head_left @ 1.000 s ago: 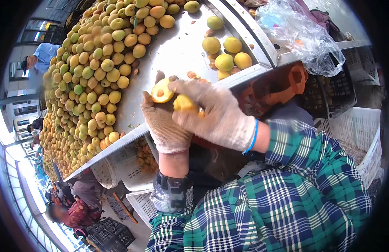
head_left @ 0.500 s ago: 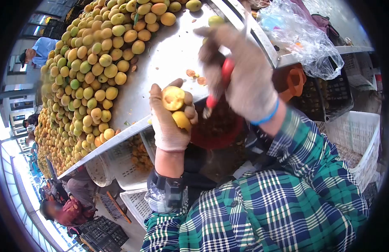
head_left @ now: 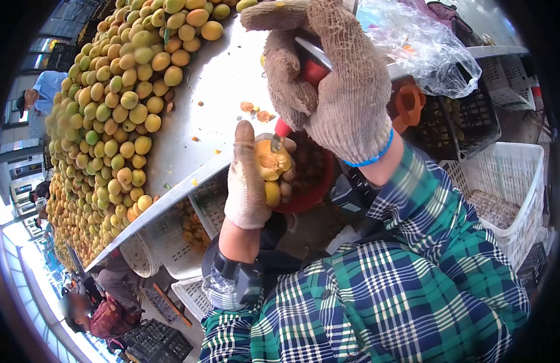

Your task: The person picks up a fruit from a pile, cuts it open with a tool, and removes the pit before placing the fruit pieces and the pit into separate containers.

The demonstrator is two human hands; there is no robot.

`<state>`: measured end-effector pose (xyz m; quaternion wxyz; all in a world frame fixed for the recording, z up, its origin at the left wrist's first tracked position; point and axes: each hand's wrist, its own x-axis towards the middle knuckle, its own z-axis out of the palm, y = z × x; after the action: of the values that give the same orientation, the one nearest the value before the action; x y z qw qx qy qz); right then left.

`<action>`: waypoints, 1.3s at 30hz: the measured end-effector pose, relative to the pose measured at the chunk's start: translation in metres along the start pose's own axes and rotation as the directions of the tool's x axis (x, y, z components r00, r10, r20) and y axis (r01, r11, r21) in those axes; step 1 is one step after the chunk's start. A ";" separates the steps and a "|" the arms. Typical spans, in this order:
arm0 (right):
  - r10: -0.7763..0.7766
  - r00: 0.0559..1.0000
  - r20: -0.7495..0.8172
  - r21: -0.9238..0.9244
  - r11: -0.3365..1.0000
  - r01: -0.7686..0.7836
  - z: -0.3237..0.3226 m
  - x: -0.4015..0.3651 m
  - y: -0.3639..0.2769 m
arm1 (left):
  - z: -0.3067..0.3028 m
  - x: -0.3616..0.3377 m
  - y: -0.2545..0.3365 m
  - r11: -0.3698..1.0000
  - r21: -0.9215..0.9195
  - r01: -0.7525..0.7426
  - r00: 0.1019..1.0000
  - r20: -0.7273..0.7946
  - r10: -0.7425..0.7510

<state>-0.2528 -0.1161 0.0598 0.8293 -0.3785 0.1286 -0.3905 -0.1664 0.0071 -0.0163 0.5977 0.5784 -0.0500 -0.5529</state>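
My left hand, in a knit glove, grips two yellow-orange apricot halves, cut face up, just off the front edge of the steel table. My right hand, also gloved, is raised above it and holds a red-handled tool whose metal tip touches the upper half. A red bowl with dark pits sits right behind the left hand, below the table edge.
A big heap of yellow and green apricots covers the table's left side. Pits lie on the steel. A crumpled clear plastic bag sits at upper right. White crates stand right and below. Other people work at left.
My left hand dropped lower and turned, with the fruit in it. My right hand came back down from the table and set the tool's tip on the upper half.
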 end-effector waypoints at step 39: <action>0.227 0.965 0.131 0.495 0.829 -0.262 -0.027 0.019 0.029 | -0.012 -0.009 0.003 0.983 -0.103 0.150 0.940 0.323 -0.110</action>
<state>-0.2384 -0.1329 0.0217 0.9463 -0.1400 0.0412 -0.2884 -0.1595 0.0199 -0.0124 0.5795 0.4454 -0.0719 -0.6787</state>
